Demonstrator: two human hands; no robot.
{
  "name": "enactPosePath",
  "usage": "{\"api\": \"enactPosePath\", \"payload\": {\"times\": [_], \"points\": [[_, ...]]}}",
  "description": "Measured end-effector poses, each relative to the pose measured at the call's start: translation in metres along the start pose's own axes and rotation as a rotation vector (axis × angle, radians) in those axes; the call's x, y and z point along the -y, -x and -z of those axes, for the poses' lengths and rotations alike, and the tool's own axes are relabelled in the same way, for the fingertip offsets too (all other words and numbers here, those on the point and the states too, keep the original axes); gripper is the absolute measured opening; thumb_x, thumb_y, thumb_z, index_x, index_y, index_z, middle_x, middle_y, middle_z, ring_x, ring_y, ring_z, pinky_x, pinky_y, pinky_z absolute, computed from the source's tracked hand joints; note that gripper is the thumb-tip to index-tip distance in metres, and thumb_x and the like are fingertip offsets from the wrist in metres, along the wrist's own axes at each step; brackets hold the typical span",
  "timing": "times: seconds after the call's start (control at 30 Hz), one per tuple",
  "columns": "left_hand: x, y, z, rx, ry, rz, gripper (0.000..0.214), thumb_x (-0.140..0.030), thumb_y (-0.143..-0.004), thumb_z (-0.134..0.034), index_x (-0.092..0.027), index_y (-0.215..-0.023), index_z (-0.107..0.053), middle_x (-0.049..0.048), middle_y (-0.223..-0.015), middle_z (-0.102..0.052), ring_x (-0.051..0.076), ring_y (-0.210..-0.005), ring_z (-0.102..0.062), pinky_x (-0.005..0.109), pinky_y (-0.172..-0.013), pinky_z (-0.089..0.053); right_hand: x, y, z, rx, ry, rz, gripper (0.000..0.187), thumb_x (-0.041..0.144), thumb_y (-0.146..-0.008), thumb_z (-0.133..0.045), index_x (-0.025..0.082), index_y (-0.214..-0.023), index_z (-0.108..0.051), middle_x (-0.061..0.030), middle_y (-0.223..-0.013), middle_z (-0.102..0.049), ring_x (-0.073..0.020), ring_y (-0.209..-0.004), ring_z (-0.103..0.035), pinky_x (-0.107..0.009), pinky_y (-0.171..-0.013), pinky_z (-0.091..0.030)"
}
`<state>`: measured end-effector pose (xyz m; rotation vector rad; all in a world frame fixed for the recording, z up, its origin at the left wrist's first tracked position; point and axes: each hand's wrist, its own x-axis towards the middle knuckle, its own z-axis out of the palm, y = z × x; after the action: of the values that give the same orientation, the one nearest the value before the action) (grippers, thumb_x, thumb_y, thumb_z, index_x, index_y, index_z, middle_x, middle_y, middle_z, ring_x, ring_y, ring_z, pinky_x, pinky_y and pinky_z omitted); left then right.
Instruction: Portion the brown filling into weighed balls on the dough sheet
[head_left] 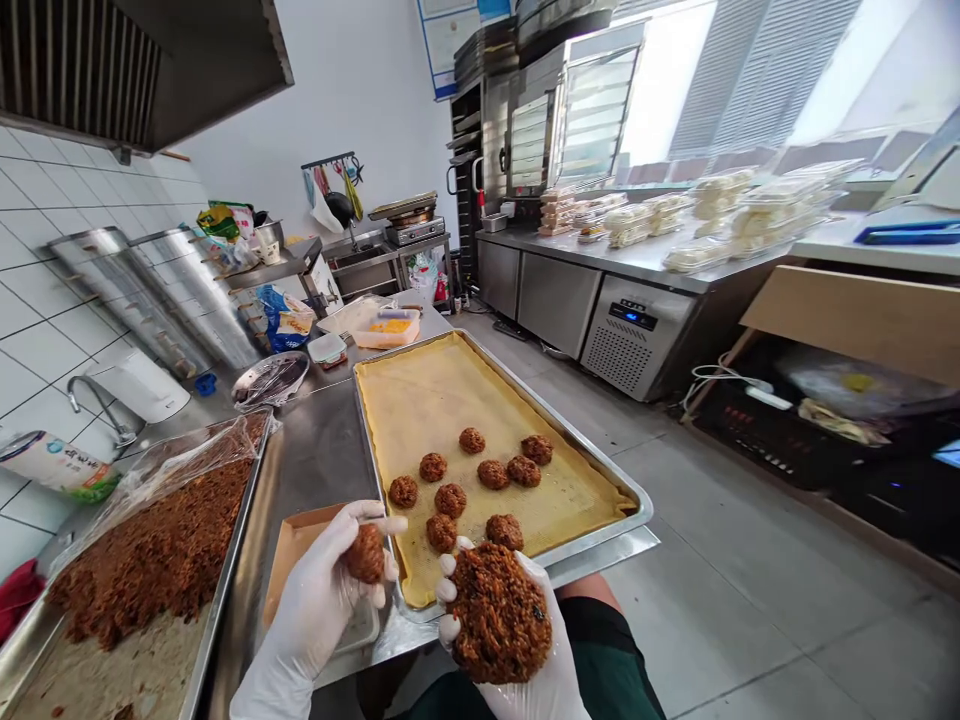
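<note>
Both my hands wear white gloves. My left hand [319, 600] is closed around a small brown rice ball [366, 553], held just left of the baking tray [600, 465]. My right hand [517, 650] cups a large clump of brown fried-rice mix [499, 622] in its palm, near the tray's front edge. The tray is lined with yellow paper and carries several formed brown balls [480, 475] toward its near end. At the left, a second metal tray [225, 570] holds a heap of the loose brown mix [150, 555] under peeled-back plastic film.
A small scale or box [300, 540] sits under my left hand. Containers [386, 328], a bowl [271, 378] and bags crowd the counter's far end. A tap [97, 400] is on the left. Across the tiled aisle stand steel counters with packed boxes [720, 215] and an oven rack [570, 110].
</note>
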<state>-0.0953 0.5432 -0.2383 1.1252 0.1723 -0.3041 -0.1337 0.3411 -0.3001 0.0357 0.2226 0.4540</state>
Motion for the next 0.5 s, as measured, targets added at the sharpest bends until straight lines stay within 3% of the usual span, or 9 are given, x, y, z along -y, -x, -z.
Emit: {"api": "enactPosePath", "payload": {"times": [0.07,0.1,0.17,0.23,0.33,0.43,0.5], "points": [[0.006,-0.008,-0.004,-0.041,-0.014,-0.003,0.034,-0.035,-0.087,-0.068,-0.021,-0.117,-0.06,0.0094,-0.111,-0.071,0.012,-0.063,-0.063,0.019,-0.042,-0.043,0.005,0.002,-0.001,0.004,0.0,0.02,0.045,0.05,-0.092,-0.051,0.014,-0.115,-0.067,-0.0131,-0.106,-0.069,-0.0256,-0.091,-0.062,-0.037,-0.076,-0.052],[0.009,-0.013,-0.005,-0.094,0.018,-0.019,0.031,-0.035,-0.087,-0.068,-0.02,-0.113,-0.061,0.0087,-0.109,-0.072,0.007,-0.053,-0.057,0.016,-0.038,-0.037,0.008,0.004,-0.002,0.008,-0.002,0.027,0.045,0.049,-0.092,-0.051,0.014,-0.115,-0.067,-0.0131,-0.107,-0.069,-0.0255,-0.091,-0.062,-0.037,-0.076,-0.052],[0.017,-0.024,-0.005,-0.178,0.151,-0.043,0.028,-0.043,-0.089,-0.063,-0.016,-0.097,-0.065,0.0049,-0.088,-0.072,0.0,-0.037,-0.037,0.015,-0.032,-0.025,0.014,0.006,-0.003,0.013,-0.009,0.04,0.044,0.049,-0.093,-0.05,0.014,-0.114,-0.067,-0.0129,-0.108,-0.069,-0.0252,-0.091,-0.062,-0.037,-0.075,-0.052],[0.022,-0.034,-0.009,-0.164,0.289,-0.037,0.041,-0.055,-0.09,-0.058,-0.015,-0.079,-0.063,-0.0002,-0.063,-0.062,0.001,-0.034,-0.031,0.016,-0.031,-0.026,0.021,0.009,-0.004,0.014,-0.017,0.05,0.043,0.048,-0.093,-0.05,0.014,-0.115,-0.067,-0.0129,-0.108,-0.069,-0.0249,-0.091,-0.062,-0.037,-0.075,-0.052],[0.024,-0.045,-0.024,-0.098,0.342,0.013,0.044,-0.057,-0.085,-0.063,-0.017,-0.069,-0.057,-0.0019,-0.056,-0.052,0.009,-0.047,-0.051,0.019,-0.042,-0.044,0.033,0.013,-0.003,0.005,-0.025,0.069,0.044,0.048,-0.093,-0.051,0.014,-0.117,-0.066,-0.0127,-0.108,-0.069,-0.0254,-0.091,-0.063,-0.037,-0.075,-0.053],[0.025,-0.053,-0.044,-0.161,0.188,0.049,0.023,-0.032,-0.077,-0.078,-0.018,-0.086,-0.063,0.003,-0.083,-0.07,0.012,-0.07,-0.066,0.019,-0.056,-0.054,0.044,0.016,-0.001,0.0,-0.031,0.094,0.044,0.048,-0.092,-0.052,0.015,-0.118,-0.066,-0.0122,-0.108,-0.07,-0.0254,-0.091,-0.063,-0.037,-0.075,-0.053],[0.028,-0.059,-0.057,-0.176,0.04,0.038,0.031,-0.02,-0.072,-0.08,-0.018,-0.098,-0.065,0.0057,-0.099,-0.073,0.009,-0.069,-0.065,0.014,-0.053,-0.05,0.05,0.018,0.0,0.012,-0.035,0.117,0.044,0.049,-0.092,-0.052,0.015,-0.118,-0.065,-0.0127,-0.108,-0.07,-0.0255,-0.091,-0.063,-0.037,-0.075,-0.053]]}}
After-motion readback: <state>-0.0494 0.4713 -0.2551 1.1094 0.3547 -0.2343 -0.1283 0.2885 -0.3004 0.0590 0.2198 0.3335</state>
